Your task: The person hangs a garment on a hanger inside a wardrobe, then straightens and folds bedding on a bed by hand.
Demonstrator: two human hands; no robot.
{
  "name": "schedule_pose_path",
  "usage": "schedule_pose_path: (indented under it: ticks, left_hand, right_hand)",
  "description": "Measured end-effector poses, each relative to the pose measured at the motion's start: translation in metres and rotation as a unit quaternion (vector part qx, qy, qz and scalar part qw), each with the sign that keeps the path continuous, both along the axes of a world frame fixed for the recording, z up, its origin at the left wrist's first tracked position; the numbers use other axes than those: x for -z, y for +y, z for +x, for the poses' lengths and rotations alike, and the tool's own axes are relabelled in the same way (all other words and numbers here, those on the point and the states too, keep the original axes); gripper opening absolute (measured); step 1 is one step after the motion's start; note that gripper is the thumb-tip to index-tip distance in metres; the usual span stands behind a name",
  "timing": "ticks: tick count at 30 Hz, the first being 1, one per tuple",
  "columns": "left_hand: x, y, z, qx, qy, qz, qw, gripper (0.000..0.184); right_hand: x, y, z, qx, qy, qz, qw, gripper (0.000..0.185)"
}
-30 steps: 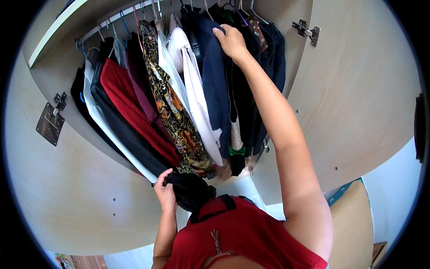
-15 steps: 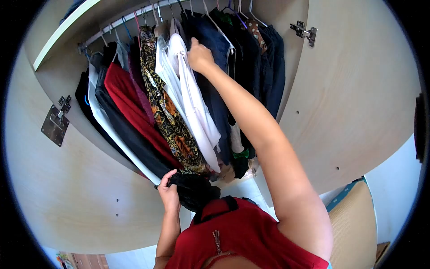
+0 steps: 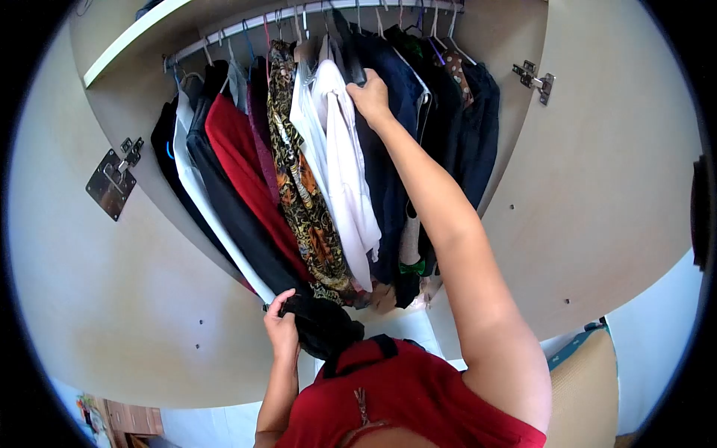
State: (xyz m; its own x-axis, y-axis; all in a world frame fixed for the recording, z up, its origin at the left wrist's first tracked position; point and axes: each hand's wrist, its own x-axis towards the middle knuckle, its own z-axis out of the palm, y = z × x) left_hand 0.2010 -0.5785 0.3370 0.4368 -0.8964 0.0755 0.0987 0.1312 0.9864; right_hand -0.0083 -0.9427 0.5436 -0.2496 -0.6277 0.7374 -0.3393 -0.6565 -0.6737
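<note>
My right hand (image 3: 370, 98) is raised among the hanging clothes, its fingers closed on the lower end of a broad black hanger (image 3: 349, 48) close to the rod. Just left of this hand is a white shirt (image 3: 345, 157); a dark blue garment (image 3: 385, 145) hangs behind it. Low down at the left, my left hand (image 3: 281, 326) is closed on a bunched black garment (image 3: 320, 326) of soft, fluffy look. That garment rests against my front, and part of it is hidden by the hand.
The metal rod (image 3: 228, 31) carries several garments, including a patterned shirt (image 3: 300, 179) and a red one (image 3: 243, 164). A shelf (image 3: 134, 33) runs above. Wardrobe doors stand open at the left (image 3: 142, 284) and right (image 3: 597, 172). A woven-looking panel (image 3: 586, 381) stands lower right.
The view has shifted, so the wardrobe sits further right and lower. Beside my right hand, the black hanger now shows clearly. My left hand keeps hold of the black garment.
</note>
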Motion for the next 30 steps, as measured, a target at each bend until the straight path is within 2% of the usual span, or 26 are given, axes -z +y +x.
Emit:
schedule_pose_path:
  ticks: [4, 5, 6, 10, 12, 14, 18, 19, 21, 23, 24, 26, 28, 30]
  left_hand:
    - [0.005, -0.003, 0.004, -0.012, -0.008, 0.000, 1.000, 0.047]
    - [0.007, -0.004, 0.006, -0.013, -0.011, 0.000, 1.000, 0.047]
    - [0.009, -0.004, 0.009, -0.013, -0.014, 0.001, 1.000, 0.047]
    - [0.000, -0.011, 0.011, -0.026, -0.050, -0.005, 0.998, 0.049]
    - [-0.001, -0.017, 0.017, -0.003, -0.026, 0.019, 0.999, 0.051]
    - [-0.008, -0.026, 0.018, -0.007, -0.068, 0.013, 0.998, 0.050]
    - [-0.028, -0.050, 0.023, 0.023, -0.113, 0.002, 0.993, 0.049]
    - [-0.042, -0.054, 0.020, 0.022, -0.180, -0.014, 0.983, 0.048]
    - [-0.050, -0.070, 0.022, 0.057, -0.218, -0.043, 0.973, 0.046]
    - [-0.063, -0.084, 0.018, 0.085, -0.234, -0.040, 0.968, 0.045]
    - [-0.063, -0.094, 0.020, 0.103, -0.266, -0.038, 0.958, 0.050]
    - [-0.070, -0.107, 0.016, 0.098, -0.290, -0.039, 0.951, 0.048]
    - [-0.072, -0.124, 0.009, 0.104, -0.267, -0.068, 0.956, 0.048]
    - [-0.089, -0.126, -0.001, 0.117, -0.267, -0.045, 0.955, 0.044]
  right_hand:
    - [0.049, 0.034, -0.005, -0.020, -0.002, -0.023, 1.000, 0.027]
    - [0.072, 0.036, -0.005, 0.025, 0.025, -0.070, 0.997, 0.024]
    - [0.083, 0.057, -0.010, -0.056, 0.030, -0.019, 0.998, 0.033]
    - [0.159, 0.121, -0.018, -0.033, 0.077, -0.024, 0.996, 0.029]
    - [0.200, 0.160, -0.019, -0.020, 0.071, -0.018, 0.997, 0.021]
    - [0.236, 0.200, -0.016, -0.015, 0.036, 0.049, 0.998, 0.027]
    - [0.246, 0.263, -0.006, -0.130, -0.061, 0.146, 0.979, 0.036]
    - [0.248, 0.274, -0.004, -0.152, -0.082, 0.178, 0.969, 0.039]
    - [0.238, 0.282, -0.014, -0.146, -0.079, 0.237, 0.957, 0.041]
    - [0.228, 0.283, -0.025, -0.162, -0.124, 0.243, 0.948, 0.039]
    - [0.221, 0.280, -0.030, -0.176, -0.173, 0.214, 0.945, 0.038]
    - [0.203, 0.275, -0.039, -0.307, -0.314, 0.129, 0.889, 0.036]
    - [0.183, 0.279, -0.045, -0.338, -0.345, 0.077, 0.872, 0.044]
    - [0.165, 0.284, -0.044, -0.373, -0.339, 0.023, 0.864, 0.047]
